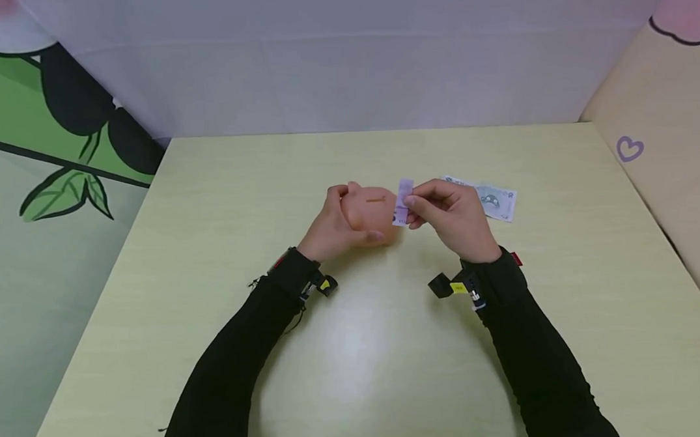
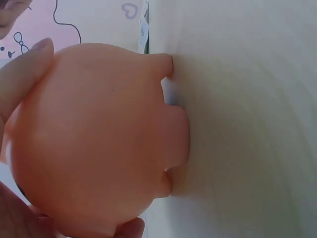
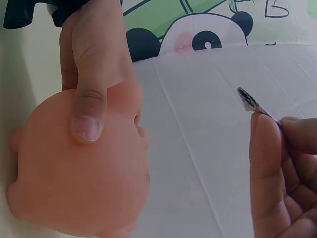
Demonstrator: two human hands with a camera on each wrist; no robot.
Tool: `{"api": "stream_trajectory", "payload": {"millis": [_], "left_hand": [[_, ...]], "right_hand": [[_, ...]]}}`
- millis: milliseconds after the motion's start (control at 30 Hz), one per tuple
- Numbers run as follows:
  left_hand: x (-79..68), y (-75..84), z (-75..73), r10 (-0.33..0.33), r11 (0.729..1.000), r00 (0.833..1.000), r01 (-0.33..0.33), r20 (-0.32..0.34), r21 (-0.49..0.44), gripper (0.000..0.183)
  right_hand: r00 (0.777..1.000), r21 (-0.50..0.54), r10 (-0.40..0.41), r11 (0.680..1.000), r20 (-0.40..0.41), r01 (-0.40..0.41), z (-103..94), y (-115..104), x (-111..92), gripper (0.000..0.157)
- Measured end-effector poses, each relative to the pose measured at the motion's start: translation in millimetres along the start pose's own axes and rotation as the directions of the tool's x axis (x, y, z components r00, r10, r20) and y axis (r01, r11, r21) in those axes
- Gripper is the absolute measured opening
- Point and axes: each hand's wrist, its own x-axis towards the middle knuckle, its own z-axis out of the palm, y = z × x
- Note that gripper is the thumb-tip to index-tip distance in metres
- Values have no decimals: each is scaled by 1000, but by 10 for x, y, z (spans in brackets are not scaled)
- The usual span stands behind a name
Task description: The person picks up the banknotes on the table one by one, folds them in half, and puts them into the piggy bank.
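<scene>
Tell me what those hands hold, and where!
The left hand holds the piggy bank around one end; the right hand pinches a folded banknote by one long edge.

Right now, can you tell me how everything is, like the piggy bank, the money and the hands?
Piggy bank: upright on the table
Slot: uncovered, on top
Purple note: folded into a narrow strip
Other note: spread on the table, partly hidden
Left hand: holding the piggy bank
Right hand: pinching the purple note

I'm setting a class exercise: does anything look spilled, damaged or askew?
Nothing stands out: the left hand holds the upright piggy bank, the right hand pinches a folded banknote, and paper money lies on the table.
</scene>
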Motion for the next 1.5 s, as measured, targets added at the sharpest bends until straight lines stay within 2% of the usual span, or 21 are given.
{"api": "stream_trajectory", "payload": {"millis": [467, 933, 1167, 1367, 1500], "left_hand": [[-176, 25, 144, 39, 999, 999, -39, -11, 9, 114], [-423, 60, 235, 84, 996, 996, -84, 7, 25, 112], [-487, 49, 240, 106, 994, 994, -107, 27, 21, 111], [-476, 22, 245, 158, 987, 987, -159, 37, 26, 100], [-474, 26, 244, 170, 985, 984, -172, 48, 24, 97]], "right_hand": [[1000, -5, -27, 1000, -16, 27, -47, 27, 12, 16], [998, -16, -64, 998, -11, 63, 6, 60, 32, 14], [998, -91, -65, 994, 17, 67, 44, 90, 37, 13], [995, -143, -83, 986, 48, 89, 69, 124, 41, 11], [991, -242, -112, 962, 79, 128, 84, 157, 44, 11]]}}
